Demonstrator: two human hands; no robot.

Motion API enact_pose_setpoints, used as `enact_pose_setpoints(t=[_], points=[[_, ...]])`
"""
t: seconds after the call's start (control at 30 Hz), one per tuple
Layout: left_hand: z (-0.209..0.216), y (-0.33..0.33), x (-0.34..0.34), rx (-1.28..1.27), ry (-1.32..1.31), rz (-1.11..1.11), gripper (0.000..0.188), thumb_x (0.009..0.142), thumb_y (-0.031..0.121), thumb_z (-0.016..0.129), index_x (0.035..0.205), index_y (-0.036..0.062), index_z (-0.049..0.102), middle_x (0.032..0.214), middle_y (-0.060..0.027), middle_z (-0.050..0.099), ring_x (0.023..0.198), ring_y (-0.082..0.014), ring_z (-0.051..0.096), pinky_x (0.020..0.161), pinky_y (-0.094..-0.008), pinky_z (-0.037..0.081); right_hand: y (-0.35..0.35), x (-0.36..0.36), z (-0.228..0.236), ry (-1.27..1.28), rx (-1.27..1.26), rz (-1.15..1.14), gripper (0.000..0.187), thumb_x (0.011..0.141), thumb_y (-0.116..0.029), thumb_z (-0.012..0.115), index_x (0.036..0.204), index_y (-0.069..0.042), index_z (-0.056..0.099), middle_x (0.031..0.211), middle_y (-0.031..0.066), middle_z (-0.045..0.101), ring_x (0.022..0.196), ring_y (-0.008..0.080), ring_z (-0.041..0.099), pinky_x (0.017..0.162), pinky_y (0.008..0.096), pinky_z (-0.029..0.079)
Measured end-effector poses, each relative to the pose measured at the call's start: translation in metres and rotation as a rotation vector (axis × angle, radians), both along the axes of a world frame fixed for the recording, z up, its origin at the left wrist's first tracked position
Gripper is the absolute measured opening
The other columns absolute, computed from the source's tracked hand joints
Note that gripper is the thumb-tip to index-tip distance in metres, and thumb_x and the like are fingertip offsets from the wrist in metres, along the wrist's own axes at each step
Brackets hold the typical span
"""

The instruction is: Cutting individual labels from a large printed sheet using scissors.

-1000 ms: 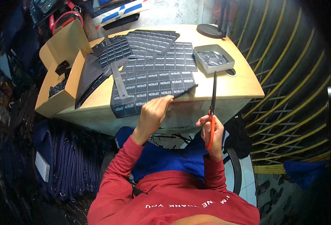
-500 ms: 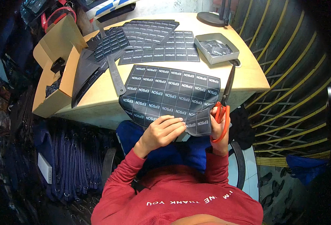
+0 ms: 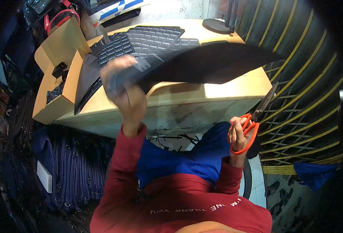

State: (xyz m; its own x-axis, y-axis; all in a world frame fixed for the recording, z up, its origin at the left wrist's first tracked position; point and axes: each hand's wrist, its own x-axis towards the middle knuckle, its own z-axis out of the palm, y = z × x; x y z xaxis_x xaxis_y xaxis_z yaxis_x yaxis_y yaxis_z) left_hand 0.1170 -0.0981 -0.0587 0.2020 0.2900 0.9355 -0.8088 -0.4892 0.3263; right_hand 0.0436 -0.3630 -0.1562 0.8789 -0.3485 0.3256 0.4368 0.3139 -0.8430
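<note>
My left hand [image 3: 125,91], smeared by motion, is raised over the table's left part and grips one end of a black sheet [image 3: 214,64]. The sheet stretches to the right across the table, bowed, with its plain dark side showing; a blurred printed part shows by my fingers. My right hand [image 3: 237,134] is closed around the orange handles of a pair of scissors [image 3: 264,104]. It is off the table's front right edge, above my lap, and the blades point up and to the right, apart from the sheet.
Dark printed sheets [image 3: 156,35] lie spread at the back of the table, with a smaller gridded sheet [image 3: 116,49] beside them. An open cardboard box [image 3: 72,85] stands at the left. A round black stand base [image 3: 218,26] sits at the far right, near a yellow-barred folding gate [image 3: 296,77].
My left hand has lifted the sheet from in front of me, up, forward and over the table. The right hand with the scissors has moved right, away from the sheet. The grey tray is now hidden.
</note>
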Motion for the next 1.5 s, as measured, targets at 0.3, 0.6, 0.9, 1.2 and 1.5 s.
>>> enact_pose_setpoints(t=[0.3, 0.6, 0.9, 1.2, 1.5], points=[[0.070, 0.012, 0.141, -0.391, 0.077, -0.857, 0.019, 0.096, 0.020, 0.049, 0.112, 0.0101, 0.047, 0.096, -0.0049, 0.055, 0.091, -0.0136, 0.053, 0.085, -0.0257, 0.042, 0.004, -0.005, -0.006, 0.099, -0.018, 0.024, 0.009, 0.087, -0.005, 0.057, 0.086, -0.005, 0.048, 0.080, 0.0143, 0.062, 0.037, 0.0021, 0.036, 0.034, 0.0178, 0.029], [0.018, 0.018, 0.121, -0.485, 0.262, -1.044, 0.024, 0.096, 0.020, 0.048, 0.117, 0.0097, 0.046, 0.101, -0.0088, 0.055, 0.096, -0.0181, 0.054, 0.088, -0.0286, 0.043, 0.006, -0.012, -0.006, 0.156, -0.030, 0.016, 0.010, 0.087, -0.006, 0.058, 0.082, -0.005, 0.050, 0.076, 0.0130, 0.063, 0.038, 0.0025, 0.038, 0.035, 0.0170, 0.029], [-0.015, 0.070, 0.162, -0.592, 0.580, -1.193, 0.029, 0.095, 0.020, 0.048, 0.122, 0.0093, 0.045, 0.106, -0.0127, 0.056, 0.102, -0.0227, 0.055, 0.092, -0.0316, 0.044, 0.000, -0.010, -0.016, 0.232, -0.067, 0.031, 0.012, 0.088, -0.009, 0.058, 0.080, -0.005, 0.049, 0.074, 0.0104, 0.062, 0.040, 0.0019, 0.038, 0.036, 0.0167, 0.030], [-0.020, 0.150, 0.160, -0.331, 0.900, -1.070, 0.045, 0.096, 0.028, 0.045, 0.132, 0.0035, 0.037, 0.121, -0.0202, 0.052, 0.110, -0.0306, 0.054, 0.092, -0.0401, 0.048, 0.006, -0.007, -0.020, 0.265, -0.172, 0.072, 0.014, 0.089, -0.011, 0.058, 0.079, -0.007, 0.049, 0.074, 0.0057, 0.062, 0.043, 0.0001, 0.038, 0.038, 0.0153, 0.030], [0.012, 0.224, 0.099, -0.562, 0.987, -0.739, 0.067, 0.095, 0.056, 0.021, 0.136, 0.0048, 0.035, 0.134, -0.0223, 0.043, 0.125, -0.0329, 0.042, 0.107, -0.0434, 0.029, 0.011, -0.015, -0.022, 0.313, -0.254, 0.074, 0.015, 0.089, -0.013, 0.058, 0.080, -0.006, 0.049, 0.073, 0.0025, 0.062, 0.049, -0.0008, 0.037, 0.045, 0.0156, 0.028]])
